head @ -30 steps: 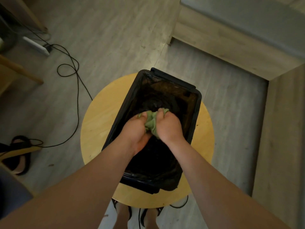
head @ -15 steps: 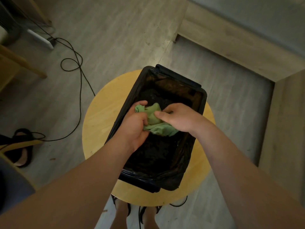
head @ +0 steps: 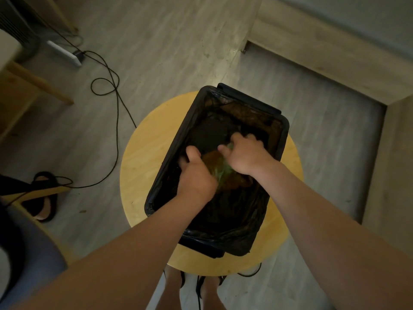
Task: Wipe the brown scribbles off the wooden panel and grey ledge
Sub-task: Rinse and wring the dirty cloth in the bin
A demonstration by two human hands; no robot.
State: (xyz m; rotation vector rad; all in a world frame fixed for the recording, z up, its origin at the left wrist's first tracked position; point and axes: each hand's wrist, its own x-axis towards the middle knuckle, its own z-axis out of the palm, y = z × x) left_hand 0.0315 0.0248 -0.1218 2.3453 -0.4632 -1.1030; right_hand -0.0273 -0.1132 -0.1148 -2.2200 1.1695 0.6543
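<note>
Both my hands are down inside a black bin lined with a black bag (head: 283, 130), which stands on a round wooden stool (head: 147, 153). Between them is a green cloth (head: 224, 173), partly under brownish water. My left hand (head: 196, 175) grips the cloth's left side. My right hand (head: 243, 155) holds its right side with curled fingers. The wooden panel (head: 324, 54) with the grey ledge (head: 357, 16) above it runs along the top right. No scribbles show on them from here.
A black cable (head: 111, 90) loops over the floor at left, running to a white power strip (head: 64, 53). A sandal (head: 44, 198) lies at left. Wooden furniture legs (head: 42, 86) stand at far left. My feet (head: 192, 289) are under the stool.
My hands have lowered the green cloth from above the bin down into the brownish water inside. The view has shifted slightly.
</note>
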